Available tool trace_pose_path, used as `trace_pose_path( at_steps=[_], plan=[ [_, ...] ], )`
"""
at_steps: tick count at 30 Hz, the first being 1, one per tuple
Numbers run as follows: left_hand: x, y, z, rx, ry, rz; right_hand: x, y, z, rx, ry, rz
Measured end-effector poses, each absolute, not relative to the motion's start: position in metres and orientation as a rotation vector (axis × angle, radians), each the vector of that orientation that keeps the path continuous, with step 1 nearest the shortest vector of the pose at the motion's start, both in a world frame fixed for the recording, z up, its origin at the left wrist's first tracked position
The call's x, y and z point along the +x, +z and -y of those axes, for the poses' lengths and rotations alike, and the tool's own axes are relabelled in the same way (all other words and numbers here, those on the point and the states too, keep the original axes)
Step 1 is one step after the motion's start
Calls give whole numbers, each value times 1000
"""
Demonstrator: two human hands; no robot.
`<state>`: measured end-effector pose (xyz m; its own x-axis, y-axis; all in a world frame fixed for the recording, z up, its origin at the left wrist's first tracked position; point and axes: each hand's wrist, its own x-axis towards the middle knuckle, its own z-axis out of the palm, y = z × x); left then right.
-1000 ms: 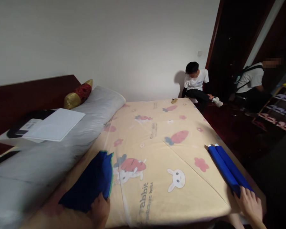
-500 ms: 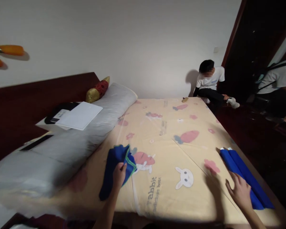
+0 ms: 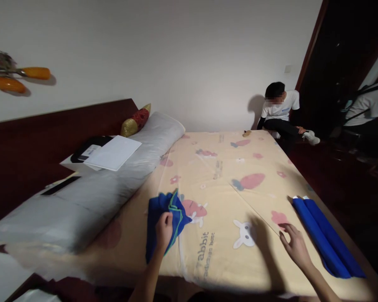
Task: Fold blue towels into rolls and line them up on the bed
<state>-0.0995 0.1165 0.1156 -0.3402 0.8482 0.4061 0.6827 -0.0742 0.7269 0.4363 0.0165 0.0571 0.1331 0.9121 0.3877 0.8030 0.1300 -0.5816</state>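
On the left part of the bed, my left hand (image 3: 164, 230) is closed on a blue cloth (image 3: 156, 212) with green edging, which lies crumpled and partly folded over the sheet. My palm and wrist cover some of the cloth. My right hand (image 3: 296, 246) is over the right half of the bed, fingers apart and bent, with nothing in it. To the right of that hand, two long blue folded cloths (image 3: 326, 237) lie side by side near the bed's edge, small white tags at their far ends. Beneath everything is a cream bedsheet (image 3: 220, 201) printed with rabbits and carrots.
A long grey pillow (image 3: 113, 197) runs along the dark headboard (image 3: 59, 130), bearing a white board (image 3: 115, 152) and a black item. A red and gold cushion (image 3: 135, 121) sits behind. One person (image 3: 282, 109) sits by the far corner; another (image 3: 370, 107) is at right.
My right hand has moved left, away from the two blue folded cloths. My left hand keeps hold of the green-edged cloth, whose folds have shifted. The view has turned slightly left.
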Motion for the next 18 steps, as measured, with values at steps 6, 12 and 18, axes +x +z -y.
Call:
trace_pose_path(
  at_steps=[6,12,18],
  plan=[
    [4,164,-93,1827,1508,-1588,307,96,-16,-1337,841,1758],
    [85,161,-53,2273,824,-934,258,115,-29,-1196,975,1508],
    [10,65,-75,2275,385,-2042,398,87,-27,-1619,633,738]
  ],
)
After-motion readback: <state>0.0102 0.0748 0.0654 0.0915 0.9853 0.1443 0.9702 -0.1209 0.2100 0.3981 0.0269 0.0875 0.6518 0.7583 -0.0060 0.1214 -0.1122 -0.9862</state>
